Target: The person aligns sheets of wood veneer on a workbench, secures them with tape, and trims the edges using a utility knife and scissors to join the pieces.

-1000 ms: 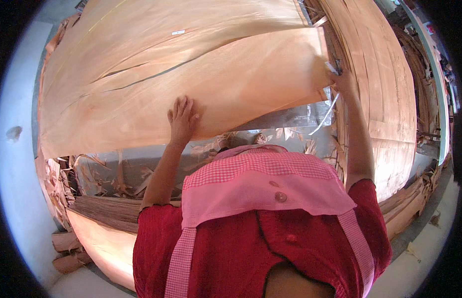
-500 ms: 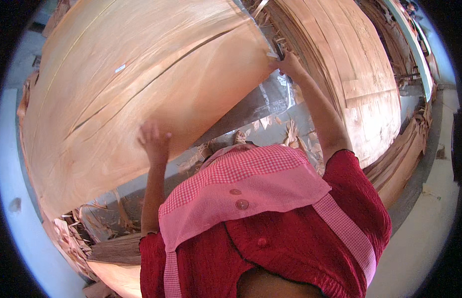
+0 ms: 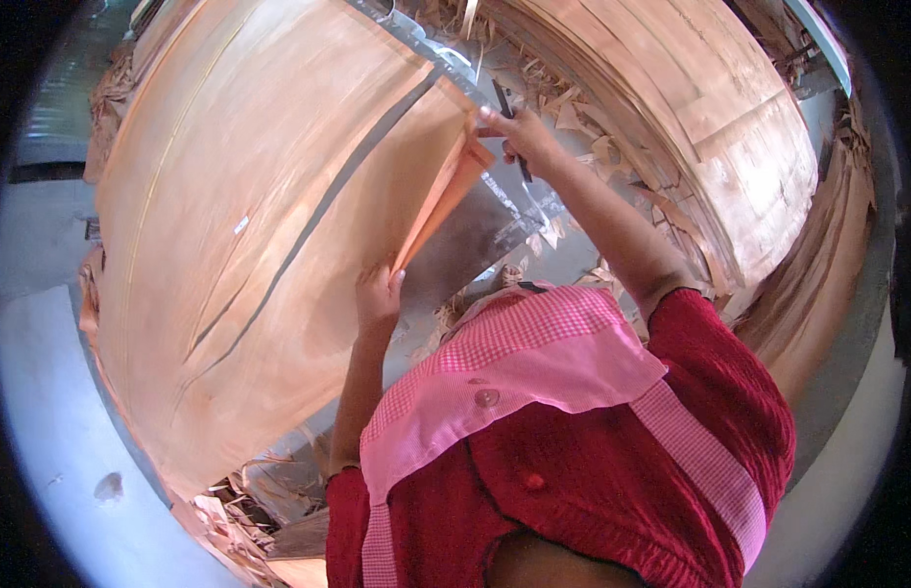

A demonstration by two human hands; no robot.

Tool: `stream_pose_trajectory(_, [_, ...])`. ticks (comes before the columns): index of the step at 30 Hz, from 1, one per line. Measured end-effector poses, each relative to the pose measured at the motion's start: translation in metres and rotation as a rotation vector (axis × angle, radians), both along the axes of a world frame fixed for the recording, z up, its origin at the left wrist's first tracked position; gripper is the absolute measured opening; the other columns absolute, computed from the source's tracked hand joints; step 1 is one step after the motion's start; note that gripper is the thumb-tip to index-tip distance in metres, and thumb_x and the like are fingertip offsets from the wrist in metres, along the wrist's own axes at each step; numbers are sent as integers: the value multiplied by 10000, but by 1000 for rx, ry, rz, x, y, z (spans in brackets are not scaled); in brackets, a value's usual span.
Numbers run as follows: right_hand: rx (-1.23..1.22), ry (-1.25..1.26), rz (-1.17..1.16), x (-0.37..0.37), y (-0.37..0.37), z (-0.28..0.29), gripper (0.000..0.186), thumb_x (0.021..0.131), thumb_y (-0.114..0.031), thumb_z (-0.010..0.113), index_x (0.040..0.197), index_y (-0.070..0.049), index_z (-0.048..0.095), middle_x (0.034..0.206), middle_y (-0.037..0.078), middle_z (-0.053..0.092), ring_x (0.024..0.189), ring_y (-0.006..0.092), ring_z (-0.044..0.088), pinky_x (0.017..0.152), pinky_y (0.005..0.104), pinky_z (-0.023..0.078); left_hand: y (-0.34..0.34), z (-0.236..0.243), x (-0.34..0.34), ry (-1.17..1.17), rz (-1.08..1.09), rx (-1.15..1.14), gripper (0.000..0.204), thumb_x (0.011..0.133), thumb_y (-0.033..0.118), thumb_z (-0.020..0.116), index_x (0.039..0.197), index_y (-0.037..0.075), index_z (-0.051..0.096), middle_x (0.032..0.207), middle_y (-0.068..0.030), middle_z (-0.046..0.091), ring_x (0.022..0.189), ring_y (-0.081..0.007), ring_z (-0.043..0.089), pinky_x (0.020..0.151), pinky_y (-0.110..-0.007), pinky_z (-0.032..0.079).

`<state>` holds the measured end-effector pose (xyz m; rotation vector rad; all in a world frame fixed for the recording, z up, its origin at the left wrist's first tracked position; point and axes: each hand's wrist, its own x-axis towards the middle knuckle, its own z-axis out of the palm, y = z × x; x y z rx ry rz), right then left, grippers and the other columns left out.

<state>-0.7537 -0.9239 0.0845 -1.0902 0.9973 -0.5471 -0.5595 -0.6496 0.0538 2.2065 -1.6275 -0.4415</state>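
A: State of the right fingers?
B: The right hand (image 3: 530, 145) is closed around a slim dark tool (image 3: 503, 96), which projects on both sides of the grip. The forefinger points out along the corner of the thin wood sheet (image 3: 362, 211) and appears to meet it.
A: And the left?
B: The left hand (image 3: 379, 299) is at the sheet's near edge, fingers bent, thumb up alongside. Whether they pinch the edge cannot be told.
A: Position of the sheet relative to both?
B: Its near edge runs between the two hands. There it is turned up, showing a narrow orange fold (image 3: 436, 208) that tapers toward the left fingertips.
A: Immediately outside the hands?
B: Beneath the fold is a dark flat surface (image 3: 451, 257). Beyond the held strip, a dark gap (image 3: 340, 186) narrows toward the lower left.
A: Further out?
B: A stack of wood sheets (image 3: 715, 127) stands on the right; torn scraps (image 3: 230, 529) lie at lower left.
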Motion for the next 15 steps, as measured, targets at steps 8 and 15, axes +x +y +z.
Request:
stream_pose_trajectory(8, [-174, 271, 60, -11, 30, -16, 461, 610, -326, 764, 791, 23, 524, 618, 52, 510, 443, 128, 457, 359, 259, 370, 7, -9, 1, 107, 40, 11, 255, 820, 176, 480, 970, -19, 547, 939, -202, 560, 924, -363, 495, 810, -426, 373])
stream_pose_trajectory(15, [-104, 106, -95, -9, 34, -23, 507, 606, -212, 784, 944, 8, 476, 630, 26, 486, 485, 122, 459, 388, 259, 380, 0, -10, -3, 123, 49, 90, 290, 825, 198, 468, 1002, -19, 543, 973, -198, 552, 935, -357, 487, 827, -424, 368])
